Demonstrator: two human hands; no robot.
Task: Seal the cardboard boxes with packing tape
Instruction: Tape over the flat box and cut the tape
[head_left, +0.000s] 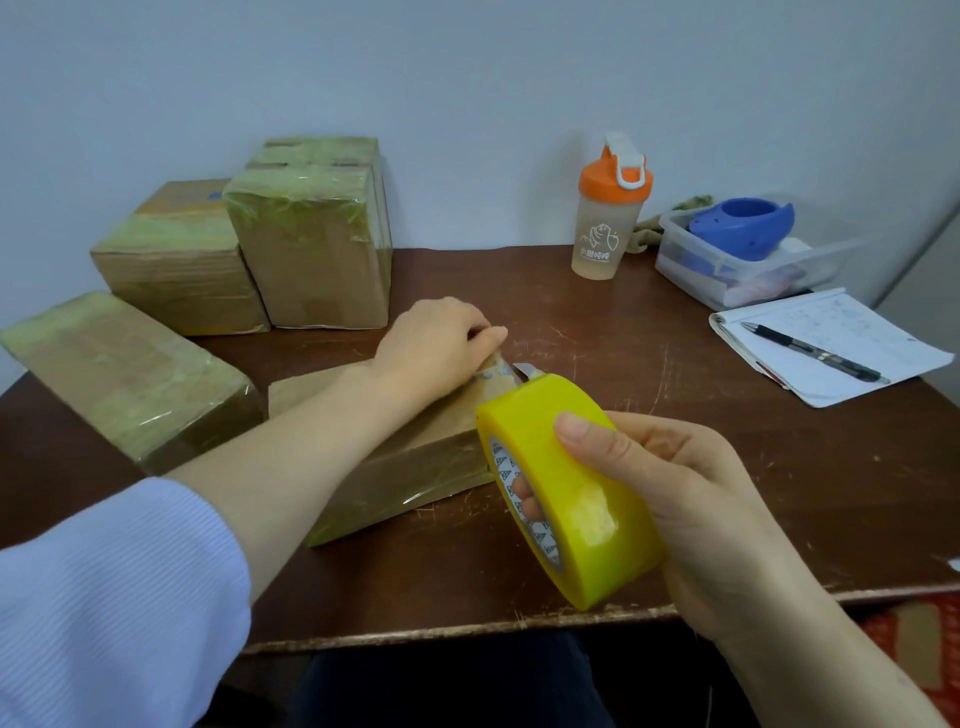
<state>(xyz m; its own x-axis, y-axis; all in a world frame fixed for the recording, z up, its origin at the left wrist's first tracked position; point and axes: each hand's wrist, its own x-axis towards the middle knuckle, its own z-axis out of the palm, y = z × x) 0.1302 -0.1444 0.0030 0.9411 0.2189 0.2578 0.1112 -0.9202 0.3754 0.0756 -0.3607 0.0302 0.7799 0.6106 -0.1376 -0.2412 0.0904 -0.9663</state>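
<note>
The fingers (524, 501) of the right hand (691, 499) were hooked through the core of a yellow tape roll (571, 493), thumb clamped on its outer face, above the near edge of the counter (675, 364). The left hand (436, 343) curled its fingers on the far right corner of a flat cardboard box (415, 467) mid-counter; what they pinched could not be told. Other taped boxes (311, 260) stood toward the far left corner.

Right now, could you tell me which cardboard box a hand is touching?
The low centre box, under the left hand; the other boxes sit untouched left and behind.
</note>
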